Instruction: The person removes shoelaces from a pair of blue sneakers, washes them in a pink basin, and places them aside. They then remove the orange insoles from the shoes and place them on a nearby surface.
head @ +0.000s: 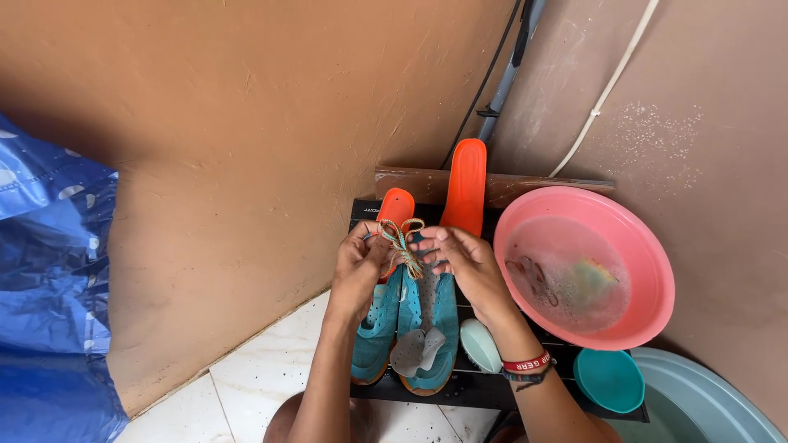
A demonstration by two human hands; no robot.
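Observation:
Both my hands hold a multicoloured shoelace [401, 244] between them, knotted or looped at its middle. My left hand [359, 264] pinches its left side, and my right hand [465, 261] grips its right side. Below the hands a pair of teal shoes [412, 328] lies on a black slatted rack [484, 385]. A grey insole piece [417, 350] rests on the right shoe. Two orange insoles [466, 184] lean upright against the wall behind the shoes. My right wrist wears red and dark bands.
A pink basin [648, 262] with soapy water and a sponge sits at right. A pale green brush [479, 344] lies beside the shoes. A small teal bowl [609, 379] and a grey tub [706, 402] are lower right. Blue plastic sheet [49, 287] hangs at left; white floor tiles below.

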